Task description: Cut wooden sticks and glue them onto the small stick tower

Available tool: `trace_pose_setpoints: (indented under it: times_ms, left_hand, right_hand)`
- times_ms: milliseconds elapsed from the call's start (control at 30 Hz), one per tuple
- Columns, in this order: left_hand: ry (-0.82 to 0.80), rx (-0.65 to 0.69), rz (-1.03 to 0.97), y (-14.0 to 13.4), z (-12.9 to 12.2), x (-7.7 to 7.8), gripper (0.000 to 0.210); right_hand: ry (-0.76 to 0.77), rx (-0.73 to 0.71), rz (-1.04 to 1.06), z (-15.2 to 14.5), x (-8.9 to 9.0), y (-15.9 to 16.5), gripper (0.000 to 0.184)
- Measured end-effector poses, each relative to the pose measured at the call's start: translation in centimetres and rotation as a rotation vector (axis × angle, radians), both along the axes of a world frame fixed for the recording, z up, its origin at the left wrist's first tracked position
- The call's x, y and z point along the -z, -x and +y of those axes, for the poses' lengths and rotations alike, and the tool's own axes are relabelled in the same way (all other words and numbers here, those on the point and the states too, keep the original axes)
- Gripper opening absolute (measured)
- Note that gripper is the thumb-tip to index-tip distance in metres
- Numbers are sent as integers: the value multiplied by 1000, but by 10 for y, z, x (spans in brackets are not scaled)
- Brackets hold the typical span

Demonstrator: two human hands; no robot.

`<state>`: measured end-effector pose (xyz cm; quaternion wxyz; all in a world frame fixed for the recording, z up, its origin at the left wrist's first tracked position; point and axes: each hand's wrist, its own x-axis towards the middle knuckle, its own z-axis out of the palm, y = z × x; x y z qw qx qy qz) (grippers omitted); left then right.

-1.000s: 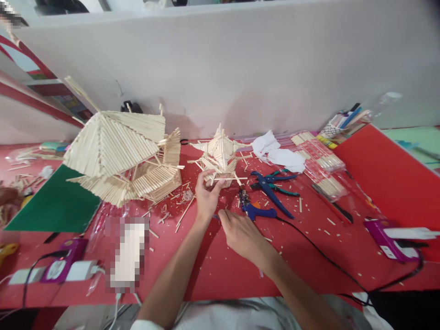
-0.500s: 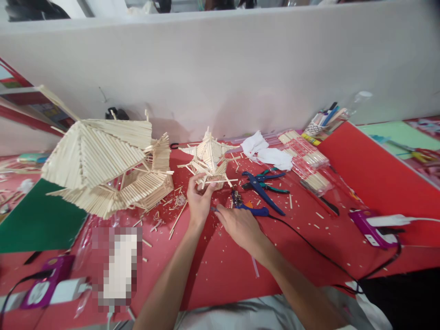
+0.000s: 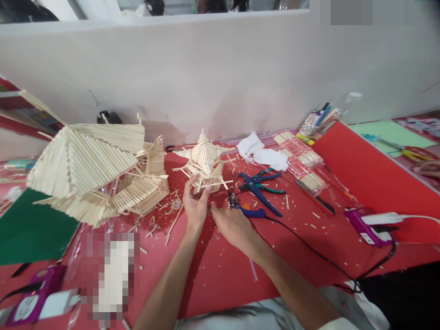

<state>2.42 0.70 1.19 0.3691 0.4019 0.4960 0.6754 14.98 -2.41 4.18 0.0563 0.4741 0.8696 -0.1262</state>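
A small pagoda-like model (image 3: 205,158) built of thin wooden sticks stands on the red tabletop. My left hand (image 3: 195,206) is closed on the near side of its base, thumb and fingers around the lower sticks. Just right of it, my right hand (image 3: 233,227) is closed, with its fingertips pinched low in front of the model. Whatever those fingers hold is too small or hidden to name. A blue-handled glue gun (image 3: 252,212) with a black cord lies beyond my right hand. Blue pliers (image 3: 259,192) and green-handled pliers (image 3: 273,189) lie crossed behind it.
A larger stick-built house (image 3: 99,160) stands at the left. Stick packs (image 3: 302,160), white tissue (image 3: 261,152), a cutter knife (image 3: 314,197) and a purple power strip (image 3: 369,225) lie to the right. Stick scraps litter the table. Another person's hand (image 3: 429,168) shows at the right edge.
The view has shifted slightly, so most things sit a little further left and lower. My left hand stays on the small model. My right fingertips have drawn slightly closer to the left hand.
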Motion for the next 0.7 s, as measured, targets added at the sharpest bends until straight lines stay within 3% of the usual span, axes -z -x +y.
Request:
trace_pose_setpoints:
  times_ms: [167, 300, 533, 633, 700]
  left_hand:
    - [9, -8, 0, -1, 0, 1, 52]
    - [20, -5, -6, -1, 0, 0, 49]
    - [3, -8, 5, 0, 1, 2, 47]
    - [10, -2, -12, 0, 2, 3, 48]
    - [14, 11, -32, 0, 1, 3, 50]
  right_hand:
    - [39, 58, -36, 5, 6, 2, 40]
    - [91, 92, 34, 1, 9, -3, 55]
    - [281, -47, 536, -4, -13, -43, 51]
    - [434, 29, 804, 5, -21, -53, 29]
    - [519, 101, 993, 12, -22, -56, 25]
